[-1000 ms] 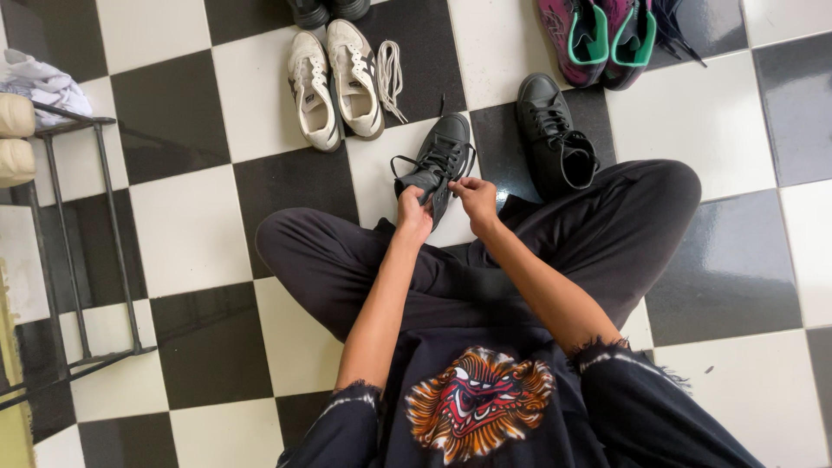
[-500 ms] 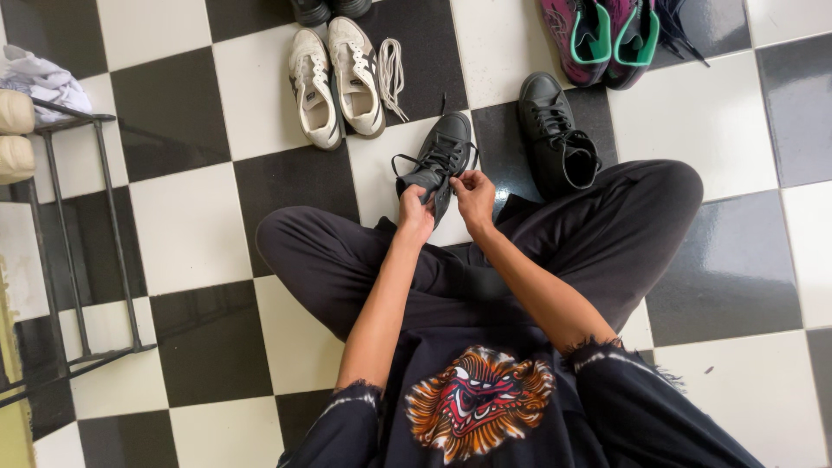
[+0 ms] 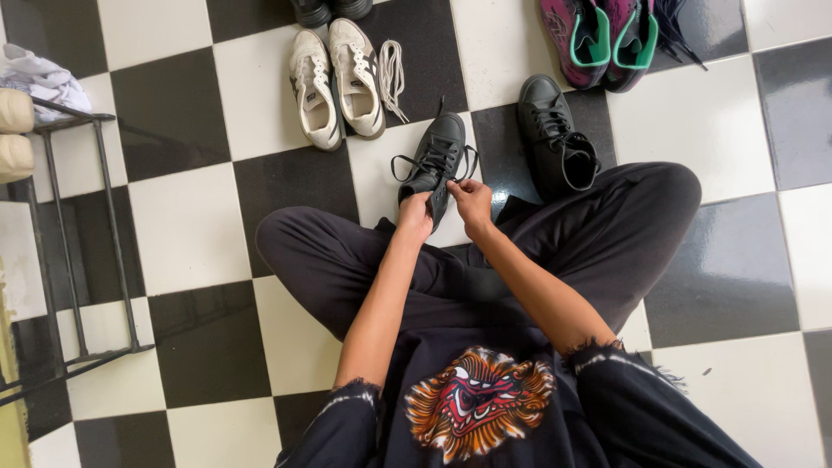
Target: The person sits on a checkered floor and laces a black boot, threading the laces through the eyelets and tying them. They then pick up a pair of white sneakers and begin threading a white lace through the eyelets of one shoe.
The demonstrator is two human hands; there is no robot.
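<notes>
Left hand (image 3: 416,213): gripping the black shoe (image 3: 438,156) at its heel.
Right hand (image 3: 472,201): pinching its lace; fingertips hidden.
Heel: covered.

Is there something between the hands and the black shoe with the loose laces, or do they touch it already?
Nothing visible is between them. The left hand grips the heel end of the black shoe, and the right hand is on it too, beside the left.
</notes>
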